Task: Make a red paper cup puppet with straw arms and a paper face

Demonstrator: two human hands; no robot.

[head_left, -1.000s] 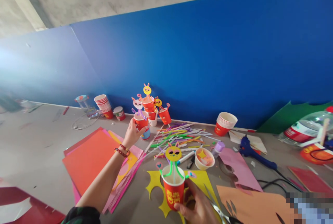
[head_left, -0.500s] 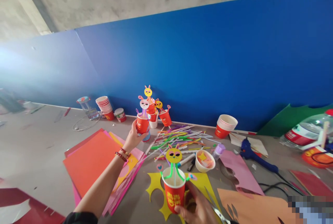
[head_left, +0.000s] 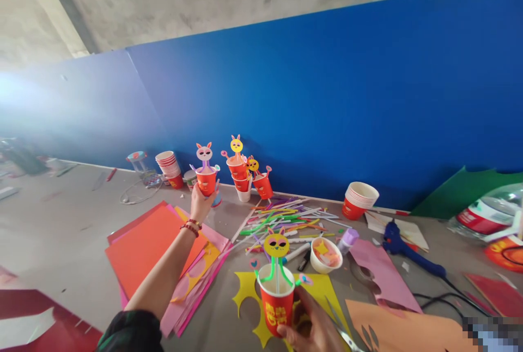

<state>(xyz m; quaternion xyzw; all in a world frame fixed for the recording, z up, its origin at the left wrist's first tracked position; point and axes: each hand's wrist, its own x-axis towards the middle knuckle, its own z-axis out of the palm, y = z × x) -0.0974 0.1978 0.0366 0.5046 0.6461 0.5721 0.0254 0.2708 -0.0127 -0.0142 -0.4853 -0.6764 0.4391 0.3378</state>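
My left hand (head_left: 201, 204) is closed round a red paper cup (head_left: 206, 182) topped by a pink rabbit face on purple stems, held up near the wall. At the lower middle, my right hand (head_left: 312, 325) grips a red cup with gold characters (head_left: 277, 303); a yellow rabbit face (head_left: 277, 244) on green pipe-cleaner stems rises from it. Beyond them, stacked red cups (head_left: 238, 169) carry another yellow face, and a similar cup (head_left: 262, 184) leans beside the stack. Cut yellow paper (head_left: 322, 289) lies behind and under the right-hand cup.
Pipe cleaners (head_left: 286, 218) lie in a pile at the middle. Orange sheets (head_left: 151, 248) are at left. A white tub (head_left: 326, 255) of paper pieces, scissors (head_left: 347, 335), a blue glue gun (head_left: 412, 254) and stacked cups (head_left: 359, 200) are at right.
My left hand has moved left with its cup, away from the stacked cups, uncovering more of them. My right hand still holds its cup. The view has shifted slightly.
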